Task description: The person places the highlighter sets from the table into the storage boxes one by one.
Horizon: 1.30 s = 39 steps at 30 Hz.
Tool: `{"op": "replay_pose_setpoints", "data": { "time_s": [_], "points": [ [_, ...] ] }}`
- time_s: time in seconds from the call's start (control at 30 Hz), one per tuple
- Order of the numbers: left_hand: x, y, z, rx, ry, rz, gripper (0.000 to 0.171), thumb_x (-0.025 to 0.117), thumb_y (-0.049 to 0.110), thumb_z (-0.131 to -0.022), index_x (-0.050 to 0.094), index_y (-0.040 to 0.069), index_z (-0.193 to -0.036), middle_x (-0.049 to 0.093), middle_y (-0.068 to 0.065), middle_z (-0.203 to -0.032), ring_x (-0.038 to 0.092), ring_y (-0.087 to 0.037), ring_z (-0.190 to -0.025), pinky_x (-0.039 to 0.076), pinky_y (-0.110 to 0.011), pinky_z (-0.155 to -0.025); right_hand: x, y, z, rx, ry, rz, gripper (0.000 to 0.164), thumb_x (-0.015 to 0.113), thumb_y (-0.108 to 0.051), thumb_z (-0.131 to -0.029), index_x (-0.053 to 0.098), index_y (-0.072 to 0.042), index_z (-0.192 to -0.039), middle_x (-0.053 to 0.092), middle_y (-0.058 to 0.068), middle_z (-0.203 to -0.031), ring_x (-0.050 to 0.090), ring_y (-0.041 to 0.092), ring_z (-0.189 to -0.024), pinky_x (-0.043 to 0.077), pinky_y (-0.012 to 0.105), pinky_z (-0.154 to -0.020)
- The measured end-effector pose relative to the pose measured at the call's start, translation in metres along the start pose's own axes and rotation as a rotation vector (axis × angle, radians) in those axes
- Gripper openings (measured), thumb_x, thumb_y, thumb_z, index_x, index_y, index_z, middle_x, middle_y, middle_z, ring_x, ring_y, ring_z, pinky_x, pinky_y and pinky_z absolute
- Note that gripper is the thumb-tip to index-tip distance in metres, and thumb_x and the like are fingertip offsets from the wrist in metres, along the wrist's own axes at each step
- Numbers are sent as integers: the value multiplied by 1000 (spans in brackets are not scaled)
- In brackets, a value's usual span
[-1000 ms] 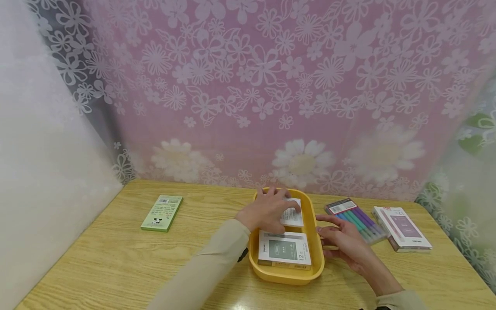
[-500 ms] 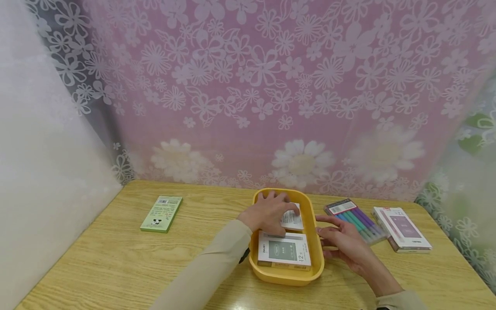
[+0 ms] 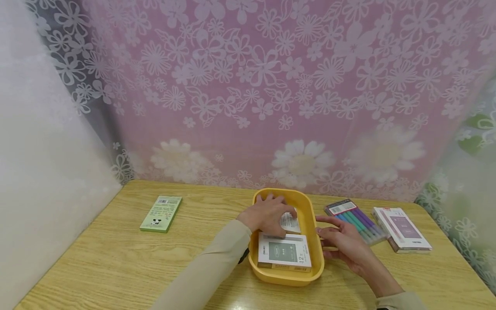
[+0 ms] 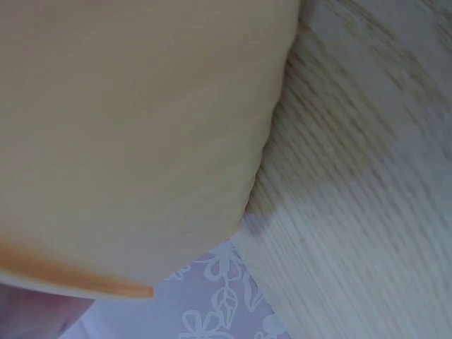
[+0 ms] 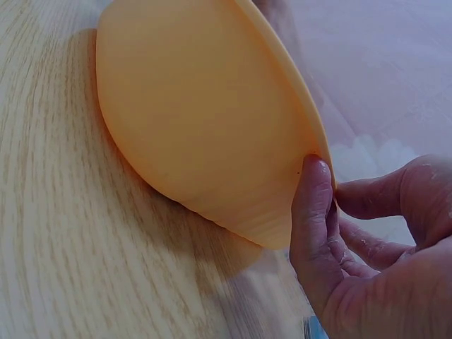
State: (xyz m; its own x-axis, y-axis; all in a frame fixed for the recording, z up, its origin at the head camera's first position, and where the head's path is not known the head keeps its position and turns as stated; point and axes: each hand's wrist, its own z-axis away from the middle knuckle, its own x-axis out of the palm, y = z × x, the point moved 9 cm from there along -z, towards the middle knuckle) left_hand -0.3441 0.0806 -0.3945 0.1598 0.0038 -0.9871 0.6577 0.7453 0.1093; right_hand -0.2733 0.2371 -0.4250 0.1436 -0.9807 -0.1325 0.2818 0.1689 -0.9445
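Observation:
A yellow plastic basket (image 3: 286, 279) stands on the table with two white boxes in it. My left hand (image 3: 267, 214) reaches in from the left and grips the far white box (image 3: 289, 223), fingers bent over its far side and thumb at its near end. Much of that box is hidden under the hand. Nearer lies a white box with a grey-green label (image 3: 284, 252), close against the far one. At the basket's right side, my right hand (image 3: 345, 241) holds the rim; the right wrist view shows fingertips (image 5: 316, 176) on the outer wall and rim.
Right of the basket lie a clear case of coloured pens (image 3: 358, 221) and a white box with a purple label (image 3: 403, 228). A green box with a panda picture (image 3: 161, 214) lies at the left. A flowered curtain (image 3: 232, 107) hangs behind the table.
The far white box has slid towards the near end of the basket, with the left hand on it. The right hand stays at the rim.

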Motion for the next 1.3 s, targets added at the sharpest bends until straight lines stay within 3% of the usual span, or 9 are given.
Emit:
{"op": "replay_pose_setpoints", "data": {
  "time_s": [0.37, 0.57, 0.87, 1.07, 1.3],
  "points": [
    [4, -1, 2, 3, -26, 104, 48, 73, 35, -89, 60, 43, -134, 53, 6, -145, 49, -19, -132, 36, -61, -116, 1, 0, 0, -4, -2, -4, 62, 63, -24, -101, 36, -5, -154, 75, -1, -99, 74, 18, -86, 62, 31, -69],
    [3, -3, 5, 14, -17, 151, 48, 71, 31, -90, 60, 41, -136, 55, 6, -144, 52, -16, -130, 37, -62, -116, 0, 0, 1, -1, 9, -3, 62, 62, -23, -101, 36, -5, -154, 75, 0, -99, 74, 18, -86, 62, 30, -68],
    [-5, -2, 15, 72, 93, 127, 51, 67, 36, -93, 58, 34, -143, 52, 5, -154, 51, -19, -140, 41, -54, -116, 2, -1, 1, -7, -4, -9, 62, 63, -24, -101, 36, -5, -154, 75, 0, -100, 73, 17, -85, 62, 30, -69],
    [-12, -3, 24, 83, 202, 31, 60, 60, 52, -95, 49, 34, -152, 42, 1, -163, 41, -23, -150, 31, -64, -120, 2, 0, 1, -5, 2, -4, 63, 63, -25, -101, 35, -5, -154, 75, 0, -101, 74, 17, -86, 62, 30, -69],
    [-17, -7, 35, 73, 251, -1, 67, 50, 65, -95, 43, 37, -155, 30, 2, -169, 24, -32, -158, 24, -71, -119, 2, 1, 1, -2, 8, -4, 63, 63, -25, -101, 36, -5, -154, 75, 0, -101, 74, 16, -86, 62, 30, -69]
  ]
}}
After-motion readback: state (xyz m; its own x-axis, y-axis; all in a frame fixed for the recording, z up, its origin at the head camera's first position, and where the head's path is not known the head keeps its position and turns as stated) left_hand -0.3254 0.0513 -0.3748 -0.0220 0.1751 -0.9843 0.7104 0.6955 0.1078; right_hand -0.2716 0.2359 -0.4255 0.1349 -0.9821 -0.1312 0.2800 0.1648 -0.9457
